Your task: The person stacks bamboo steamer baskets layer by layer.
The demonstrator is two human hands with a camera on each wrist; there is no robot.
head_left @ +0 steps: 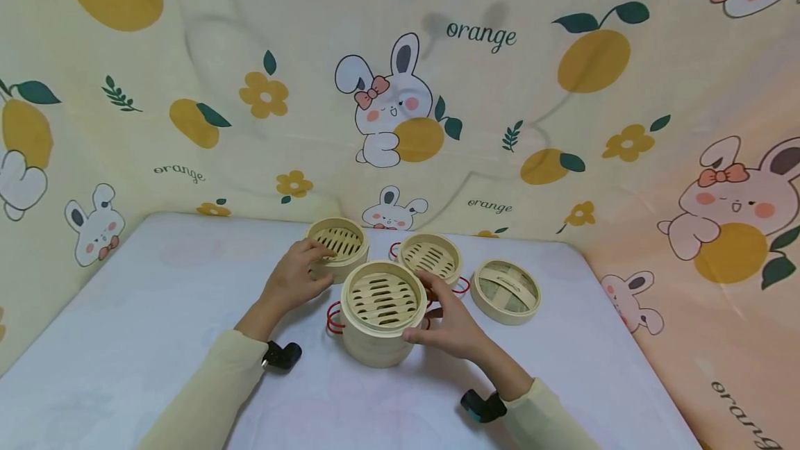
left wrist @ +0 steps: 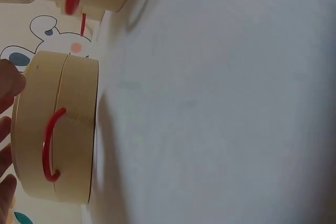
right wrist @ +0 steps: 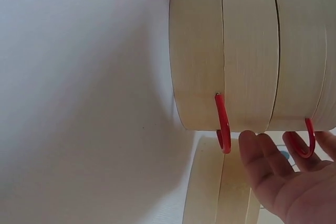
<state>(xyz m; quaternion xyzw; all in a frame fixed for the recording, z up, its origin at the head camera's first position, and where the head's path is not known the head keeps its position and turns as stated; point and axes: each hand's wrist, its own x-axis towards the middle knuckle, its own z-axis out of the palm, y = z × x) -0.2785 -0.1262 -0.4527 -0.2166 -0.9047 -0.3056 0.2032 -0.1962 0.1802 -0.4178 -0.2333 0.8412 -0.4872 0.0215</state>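
Note:
A stack of bamboo steamers (head_left: 378, 349) with red side handles stands in the middle, its slatted top tier facing up. My right hand (head_left: 453, 325) holds the stack's right side, thumb at the front and fingers toward the back. In the right wrist view its fingers (right wrist: 254, 163) lie beside the tiers, close to the red handles (right wrist: 223, 124). My left hand (head_left: 294, 280) is at the near left rim of another bamboo steamer (head_left: 346, 269) behind. In the left wrist view, its spread fingers are right at that steamer's upper edge.
Behind the stack, to the right, sits another slatted steamer (head_left: 446, 269) with red handles. A woven bamboo lid (head_left: 505, 317) lies right of it. All stand on a white-covered table (head_left: 156, 339), backed by a printed cloth (head_left: 300, 40).

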